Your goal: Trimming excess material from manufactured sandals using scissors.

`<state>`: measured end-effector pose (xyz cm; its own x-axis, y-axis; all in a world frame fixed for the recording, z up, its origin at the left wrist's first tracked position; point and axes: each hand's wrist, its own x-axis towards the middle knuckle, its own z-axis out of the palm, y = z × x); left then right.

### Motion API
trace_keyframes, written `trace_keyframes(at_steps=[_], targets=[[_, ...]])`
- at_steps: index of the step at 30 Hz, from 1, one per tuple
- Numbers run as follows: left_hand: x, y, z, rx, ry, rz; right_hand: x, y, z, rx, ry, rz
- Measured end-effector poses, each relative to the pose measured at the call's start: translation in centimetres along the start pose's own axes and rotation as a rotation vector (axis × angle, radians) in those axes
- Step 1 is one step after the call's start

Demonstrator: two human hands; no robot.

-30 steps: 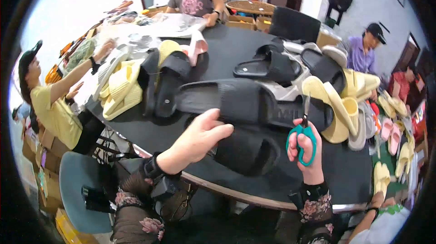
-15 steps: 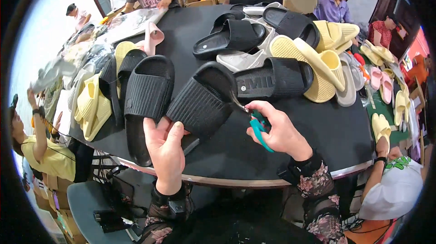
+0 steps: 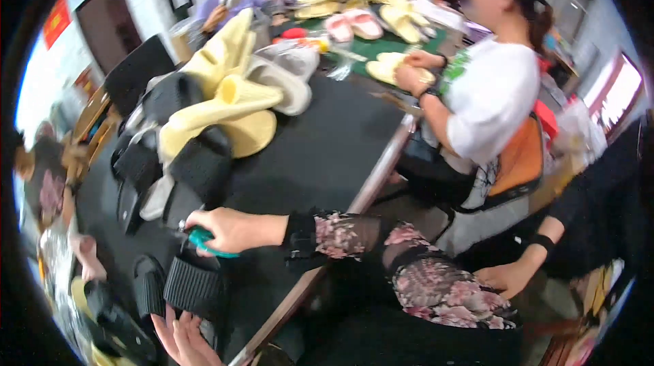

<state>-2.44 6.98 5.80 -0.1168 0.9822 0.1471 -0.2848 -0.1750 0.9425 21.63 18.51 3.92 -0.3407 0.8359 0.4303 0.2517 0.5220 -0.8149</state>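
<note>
My right hand [image 3: 235,228] is closed round teal-handled nippers [image 3: 208,242], whose short metal nose points left over the black table. At the bottom left my left hand [image 3: 185,340] has its fingers stretched out, with the tips touching a black ribbed slide sandal [image 3: 194,283]. Its palm is partly cut off by the lower edge. Left of that slide lies a second black slide [image 3: 150,287]. Beyond the nippers sits another black slide [image 3: 202,167], leaning against a pile of yellow slides [image 3: 221,112].
A person in a white top [image 3: 494,86] sits at the right, handling yellow slides [image 3: 390,69]. Another person's hand [image 3: 511,277] reaches to my right sleeve. Grey slides [image 3: 283,86] lie beside the pile. The black table [image 3: 320,155] has a pale edge.
My view has swung to the right, so the table and slides now sit further left. A hand from the right has come to my sleeve. The nippers stay in my right hand.
</note>
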Motion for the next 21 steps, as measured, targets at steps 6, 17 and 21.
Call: trace_keyframes(at_steps=[6,17,21], targets=[[-2.0,-0.4,3.0,0.236,0.099,0.074,-2.8,0.9,0.5,-0.103,0.042,0.101],[-1.4,-4.6,-0.3,1.183,-0.187,0.541,-3.7,1.2,1.8,-0.364,0.029,0.151],[-1.3,-4.8,0.3,1.155,-0.192,0.548,-3.9,1.8,2.4,-0.406,0.091,0.153]])
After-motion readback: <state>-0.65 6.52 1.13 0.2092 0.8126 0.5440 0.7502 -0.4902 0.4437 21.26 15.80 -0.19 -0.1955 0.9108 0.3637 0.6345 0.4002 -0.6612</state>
